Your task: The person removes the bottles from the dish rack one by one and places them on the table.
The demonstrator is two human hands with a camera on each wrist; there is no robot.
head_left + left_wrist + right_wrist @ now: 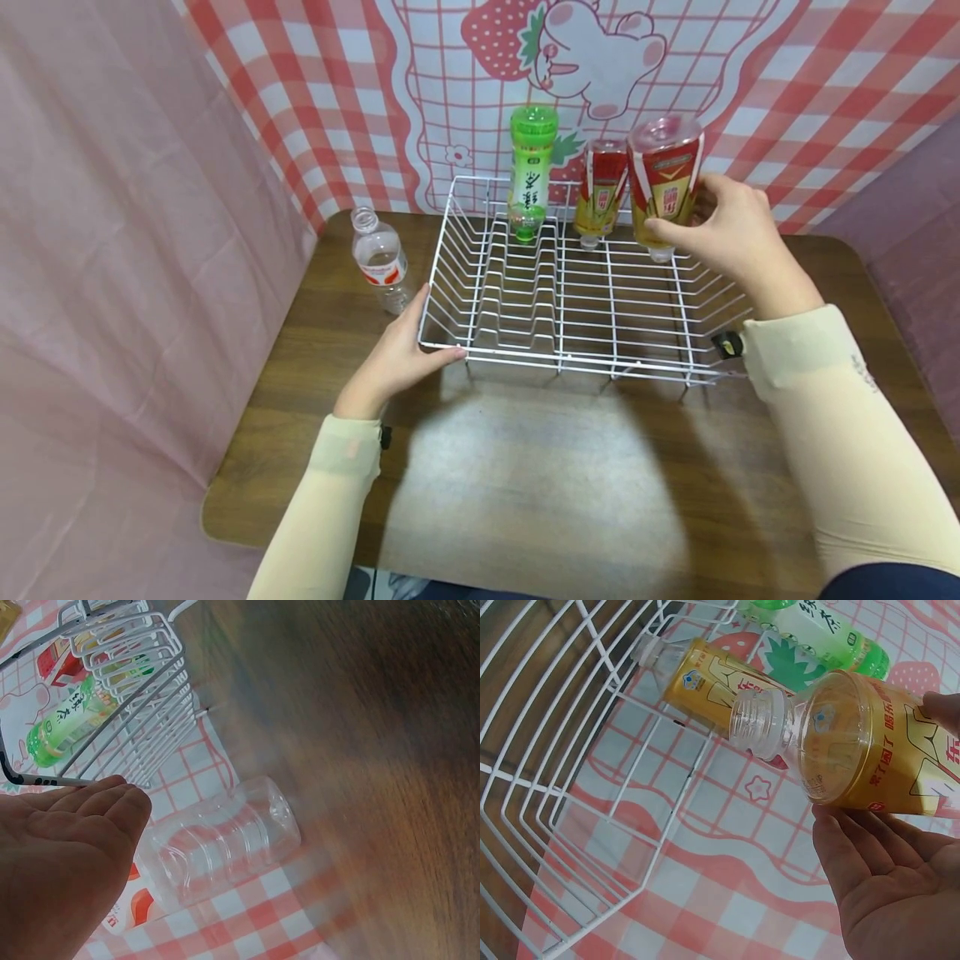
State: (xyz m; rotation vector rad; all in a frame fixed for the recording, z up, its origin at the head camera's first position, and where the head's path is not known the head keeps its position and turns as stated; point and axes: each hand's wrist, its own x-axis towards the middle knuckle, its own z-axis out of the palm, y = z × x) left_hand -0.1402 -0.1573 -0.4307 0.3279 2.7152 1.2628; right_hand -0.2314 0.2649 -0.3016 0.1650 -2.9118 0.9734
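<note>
My right hand point(731, 229) grips a clear plastic bottle point(670, 179) with a red and gold label, held upside down over the right back part of a white wire dish rack point(585, 360). Its uncapped neck point(759, 720) points down toward the rack in the right wrist view. At the rack's front left corner, my left hand point(397, 354) holds the frame, thumb along the front rail and fingers against the left side. A similar red and gold bottle point(602, 190) and a green tea bottle point(532, 171) stand inverted along the rack's back.
Left of the rack, an uncapped clear water bottle point(381, 265) stands upright on the brown wooden table point(300, 417), close to my left fingers. A red checked cloth point(337, 92) hangs right behind the rack. Pink curtains point(127, 250) flank the table.
</note>
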